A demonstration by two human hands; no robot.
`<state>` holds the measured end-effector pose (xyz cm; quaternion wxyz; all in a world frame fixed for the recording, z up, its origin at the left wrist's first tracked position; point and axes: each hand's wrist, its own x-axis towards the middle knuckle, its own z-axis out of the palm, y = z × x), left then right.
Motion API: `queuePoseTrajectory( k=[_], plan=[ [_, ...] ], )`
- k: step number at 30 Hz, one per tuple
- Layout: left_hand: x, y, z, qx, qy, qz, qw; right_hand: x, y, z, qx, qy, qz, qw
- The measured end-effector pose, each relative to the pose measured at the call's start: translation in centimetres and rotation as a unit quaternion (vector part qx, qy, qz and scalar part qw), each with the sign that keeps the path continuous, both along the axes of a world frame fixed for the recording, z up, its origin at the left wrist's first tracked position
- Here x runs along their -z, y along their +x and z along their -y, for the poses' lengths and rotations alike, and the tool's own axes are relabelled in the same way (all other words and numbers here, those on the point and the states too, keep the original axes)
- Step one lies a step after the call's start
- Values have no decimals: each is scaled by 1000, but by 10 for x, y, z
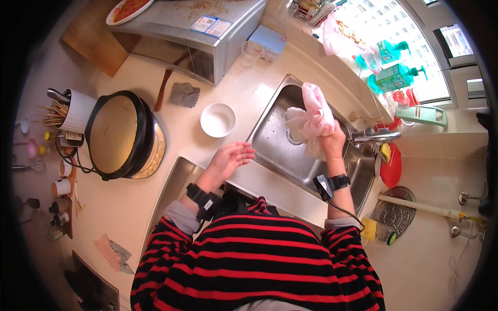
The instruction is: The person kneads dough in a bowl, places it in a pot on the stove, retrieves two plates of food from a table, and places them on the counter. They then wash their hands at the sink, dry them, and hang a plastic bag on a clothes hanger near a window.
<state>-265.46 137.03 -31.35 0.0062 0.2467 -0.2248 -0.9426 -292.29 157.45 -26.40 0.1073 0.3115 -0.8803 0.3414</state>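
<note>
My right hand [334,142] is closed around a crumpled pinkish-white plastic bag [316,110], which hangs over the stainless steel sink [272,128]. What the bag holds, if anything, cannot be told. Near the sink's left front edge, my left hand [235,155] is empty, its fingers extended and slightly apart. A white bowl [218,119] stands on the counter beyond my left hand. A chrome faucet [375,136] reaches out just to the right of my right hand.
A round electric griddle [114,134] stands at left beside a white utensil holder [79,110]. Behind the bowl lie a grey cloth [185,95] and a wooden utensil [163,89], near a microwave oven [202,50]. Green pump bottles [391,77] are on the windowsill; a round metal drain rack [393,210] is at right.
</note>
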Motion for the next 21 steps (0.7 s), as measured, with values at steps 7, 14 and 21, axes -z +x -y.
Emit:
queuePoseTrajectory(
  k=[7,14,21],
  plan=[
    [13,45,-6,-63,-17,29,997,-90,2,-20,93,169,-442,876],
    [12,107,-20,-141,-49,90,985,15,23,-32,-22,129,36,991],
    [15,195,-57,-261,-93,129,952,-26,-8,-28,-212,-82,-44,973]
  ],
)
